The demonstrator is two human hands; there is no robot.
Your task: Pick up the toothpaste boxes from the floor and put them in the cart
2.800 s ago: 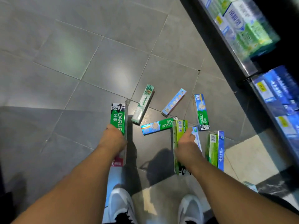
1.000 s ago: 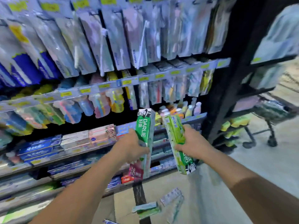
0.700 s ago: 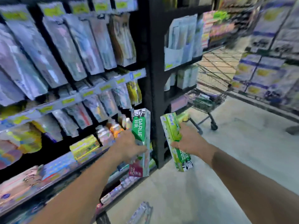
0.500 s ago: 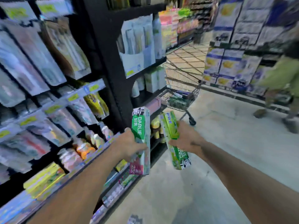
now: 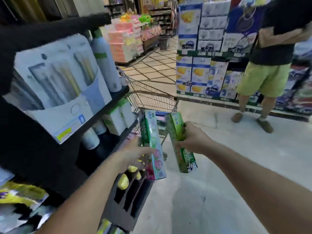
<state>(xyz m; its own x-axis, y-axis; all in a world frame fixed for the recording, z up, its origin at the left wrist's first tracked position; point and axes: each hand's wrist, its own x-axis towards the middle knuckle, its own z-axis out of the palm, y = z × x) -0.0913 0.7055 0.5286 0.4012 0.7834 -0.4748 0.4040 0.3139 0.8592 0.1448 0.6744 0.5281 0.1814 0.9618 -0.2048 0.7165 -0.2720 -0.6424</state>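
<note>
You were standing in a store aisle with a pale, smooth floor (image 5: 236, 166) underfoot, turning to tan diamond-pattern tiles (image 5: 152, 65) further back. A black shelving unit (image 5: 50, 149) ran along your left, packed with boxed goods. Stacked cartons with price tags (image 5: 202, 48) lined the far side, and a bystander in green shorts (image 5: 263, 78) stood there.

Blurred "DARLIE" on the green toothpaste box (image 5: 149, 132); "52" on a price tag (image 5: 207, 48) among stacked cartons.
</note>
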